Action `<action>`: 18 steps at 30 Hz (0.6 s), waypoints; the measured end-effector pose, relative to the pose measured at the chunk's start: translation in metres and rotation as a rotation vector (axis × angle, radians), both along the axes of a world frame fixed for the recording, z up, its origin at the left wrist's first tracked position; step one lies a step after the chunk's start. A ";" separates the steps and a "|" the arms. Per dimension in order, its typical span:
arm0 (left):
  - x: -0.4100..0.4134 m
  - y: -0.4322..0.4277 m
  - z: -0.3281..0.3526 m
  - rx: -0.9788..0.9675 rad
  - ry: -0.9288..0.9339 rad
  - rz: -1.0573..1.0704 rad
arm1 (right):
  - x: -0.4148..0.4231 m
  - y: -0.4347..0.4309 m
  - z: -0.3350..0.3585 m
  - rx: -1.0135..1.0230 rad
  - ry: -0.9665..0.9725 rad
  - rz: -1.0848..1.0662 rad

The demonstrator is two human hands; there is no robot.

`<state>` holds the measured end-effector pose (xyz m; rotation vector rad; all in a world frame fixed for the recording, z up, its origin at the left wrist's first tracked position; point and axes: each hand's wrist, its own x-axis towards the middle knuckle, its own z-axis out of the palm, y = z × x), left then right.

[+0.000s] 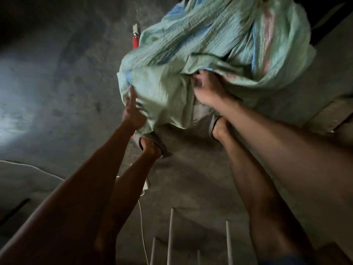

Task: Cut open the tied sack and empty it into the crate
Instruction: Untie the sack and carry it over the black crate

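Observation:
A large pale green woven sack with blue and pink stripes hangs crumpled in front of me, above the floor. My left hand holds its lower left side, with one finger stretched up along the fabric. My right hand is closed on a fold at the sack's middle edge. A white printed label shows under the sack. What lies beneath the sack is hidden, and I cannot make out a crate for certain.
A red-handled tool lies on the concrete floor beside the sack's left edge. My feet in grey slippers stand below the sack. White metal legs and a white cable are near me. A brown edge shows at right.

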<state>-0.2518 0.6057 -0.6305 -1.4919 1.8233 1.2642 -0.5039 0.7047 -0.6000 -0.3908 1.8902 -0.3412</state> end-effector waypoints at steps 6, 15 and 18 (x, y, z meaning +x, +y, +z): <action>0.015 0.018 0.018 -0.074 -0.360 0.276 | 0.050 0.093 0.052 -0.123 0.280 0.250; 0.038 0.022 -0.030 0.054 -0.533 0.144 | -0.013 0.167 -0.009 0.600 0.411 0.040; 0.047 0.023 -0.057 -0.001 -0.531 0.152 | -0.047 0.171 -0.044 0.590 0.352 0.103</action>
